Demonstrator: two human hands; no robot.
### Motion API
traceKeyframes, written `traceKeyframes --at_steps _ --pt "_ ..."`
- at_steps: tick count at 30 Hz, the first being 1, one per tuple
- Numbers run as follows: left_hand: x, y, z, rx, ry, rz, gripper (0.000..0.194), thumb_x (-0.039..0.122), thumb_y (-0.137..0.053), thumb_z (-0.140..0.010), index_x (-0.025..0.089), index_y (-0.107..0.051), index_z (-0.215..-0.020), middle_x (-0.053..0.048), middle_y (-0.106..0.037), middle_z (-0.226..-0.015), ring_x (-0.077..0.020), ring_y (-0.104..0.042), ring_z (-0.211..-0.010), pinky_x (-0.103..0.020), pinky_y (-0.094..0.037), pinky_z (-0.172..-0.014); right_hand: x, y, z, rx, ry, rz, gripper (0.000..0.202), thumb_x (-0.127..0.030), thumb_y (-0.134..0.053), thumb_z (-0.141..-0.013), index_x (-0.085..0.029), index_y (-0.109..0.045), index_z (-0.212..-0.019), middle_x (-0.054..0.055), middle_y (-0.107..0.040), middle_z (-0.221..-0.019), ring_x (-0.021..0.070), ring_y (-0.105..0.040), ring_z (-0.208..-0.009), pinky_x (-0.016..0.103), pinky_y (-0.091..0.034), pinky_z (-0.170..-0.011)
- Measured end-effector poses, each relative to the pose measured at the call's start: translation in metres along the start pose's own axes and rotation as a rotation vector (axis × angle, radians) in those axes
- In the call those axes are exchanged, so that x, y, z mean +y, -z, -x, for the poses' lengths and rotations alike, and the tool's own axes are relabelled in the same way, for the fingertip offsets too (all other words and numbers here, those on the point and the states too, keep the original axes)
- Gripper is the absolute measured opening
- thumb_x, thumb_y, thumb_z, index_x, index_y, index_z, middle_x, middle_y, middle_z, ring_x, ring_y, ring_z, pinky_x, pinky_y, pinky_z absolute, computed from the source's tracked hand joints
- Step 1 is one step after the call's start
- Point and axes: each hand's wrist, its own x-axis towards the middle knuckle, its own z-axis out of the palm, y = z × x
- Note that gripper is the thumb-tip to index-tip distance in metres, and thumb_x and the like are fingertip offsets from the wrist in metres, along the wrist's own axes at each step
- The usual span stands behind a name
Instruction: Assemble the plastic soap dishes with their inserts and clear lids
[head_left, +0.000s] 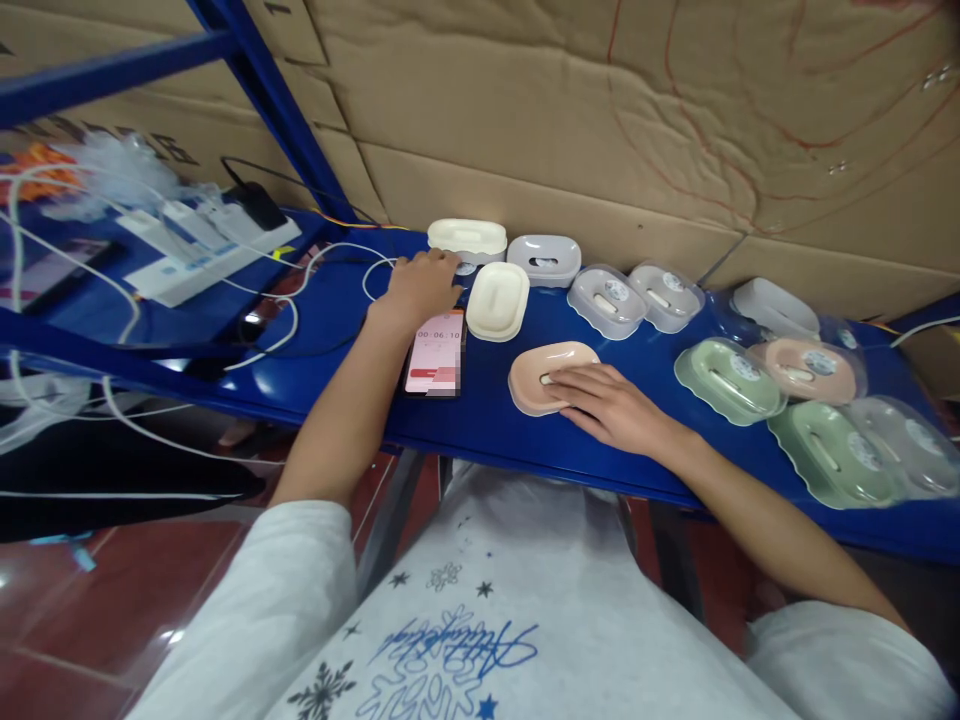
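Observation:
My right hand is at a peach-coloured soap dish close to the table's front edge. Its fingers reach inside to a small pale piece at the middle, and the thumb lies along the near rim. My left hand is bent over the far end of a phone that displays a timer. Its curled fingertips meet beside a small label; what they grip is unclear. Right of it lies an oval cream tray. Behind stand a cream soap dish and a grey soap dish with a dark slot.
Several soap dishes under clear covers, grey, green and peach, sit on the right of the blue table. At left, white cables surround a power strip. Cardboard lines the back; a blue post rises at left.

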Motion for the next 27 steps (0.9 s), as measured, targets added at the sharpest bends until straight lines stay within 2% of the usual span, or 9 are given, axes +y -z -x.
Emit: traceKeyframes --at_steps 3,7,11,15,17,19,21,24,27 --pt "-0.003 -0.008 -0.006 -0.026 0.009 0.028 0.068 0.041 -0.066 -0.094 0.015 -0.051 -0.155 -0.027 -0.055 -0.158 -0.0499 -0.058 -0.139 -0.066 -0.046 -0.112 0.001 -0.001 0.000 0.012 -0.014 -0.006 0.040 -0.029 -0.058 -0.109 -0.029 -0.065 -0.148 0.007 -0.069 -0.150 0.0279 -0.064 -0.140 0.052 -0.052 -0.116" --pt "-0.002 -0.012 -0.011 -0.040 0.083 0.104 0.074 0.051 -0.071 -0.092 0.015 -0.050 -0.153 -0.028 -0.065 -0.143 -0.0481 -0.064 -0.131 -0.064 -0.048 -0.109 0.000 -0.001 -0.001 0.024 -0.012 -0.021 0.038 -0.029 -0.057 -0.110 -0.028 -0.066 -0.147 0.007 -0.069 -0.149 0.0271 -0.064 -0.140 0.052 -0.052 -0.116" --pt "-0.009 -0.005 -0.011 0.022 0.056 0.186 0.058 0.047 -0.073 -0.093 0.020 -0.060 -0.142 -0.017 -0.074 -0.130 -0.0395 -0.068 -0.122 -0.057 -0.051 -0.106 -0.001 0.001 -0.001 0.018 -0.034 -0.029 0.039 -0.029 -0.056 -0.110 -0.029 -0.066 -0.148 0.007 -0.070 -0.148 0.0271 -0.065 -0.139 0.051 -0.052 -0.115" --pt "-0.018 0.013 -0.004 0.147 0.000 0.386 0.041 0.056 -0.068 -0.098 0.021 -0.071 -0.120 -0.006 -0.077 -0.113 -0.0250 -0.067 -0.104 -0.047 -0.053 -0.102 0.002 0.002 -0.001 0.024 -0.059 -0.036 0.037 -0.030 -0.056 -0.110 -0.028 -0.067 -0.146 0.008 -0.071 -0.147 0.0267 -0.065 -0.138 0.050 -0.051 -0.115" --pt "-0.016 0.021 0.002 0.148 -0.054 0.501 0.040 0.057 -0.065 -0.100 0.022 -0.073 -0.116 -0.003 -0.077 -0.103 -0.0205 -0.066 -0.094 -0.041 -0.055 -0.094 0.005 0.002 -0.001 0.033 -0.078 -0.032 0.037 -0.032 -0.056 -0.110 -0.026 -0.067 -0.145 0.009 -0.070 -0.147 0.0271 -0.065 -0.138 0.051 -0.050 -0.117" --pt "-0.010 0.026 0.008 0.150 -0.112 0.572 0.039 0.056 -0.062 -0.101 0.022 -0.073 -0.116 -0.003 -0.077 -0.099 -0.0193 -0.066 -0.088 -0.038 -0.055 -0.088 0.009 0.001 0.000 0.043 -0.103 -0.025 0.037 -0.033 -0.057 -0.110 -0.025 -0.066 -0.145 0.010 -0.070 -0.147 0.0281 -0.064 -0.139 0.052 -0.049 -0.117" --pt "0.002 0.027 0.013 0.209 -0.164 0.608 0.040 0.056 -0.061 -0.102 0.022 -0.071 -0.120 -0.004 -0.078 -0.105 -0.0201 -0.068 -0.090 -0.039 -0.056 -0.090 0.012 0.001 0.001 0.052 -0.127 -0.025 0.039 -0.033 -0.058 -0.109 -0.025 -0.065 -0.147 0.010 -0.070 -0.147 0.0288 -0.063 -0.140 0.053 -0.049 -0.117" --pt "0.024 0.025 0.020 0.303 -0.285 0.665 0.045 0.057 -0.060 -0.104 0.021 -0.066 -0.129 -0.007 -0.076 -0.124 -0.0228 -0.071 -0.107 -0.039 -0.057 -0.097 0.018 0.000 0.001 0.058 -0.146 -0.032 0.042 -0.034 -0.057 -0.109 -0.026 -0.061 -0.150 0.011 -0.069 -0.148 0.0293 -0.062 -0.143 0.054 -0.049 -0.118" --pt "0.048 0.024 0.032 0.314 -0.429 0.667 0.050 0.062 -0.055 -0.106 0.025 -0.061 -0.139 -0.010 -0.069 -0.142 -0.0275 -0.066 -0.130 -0.043 -0.056 -0.108 0.022 -0.001 0.000 0.062 -0.154 -0.032 0.046 -0.035 -0.054 -0.111 -0.026 -0.054 -0.156 0.012 -0.063 -0.155 0.0290 -0.056 -0.149 0.055 -0.047 -0.121"
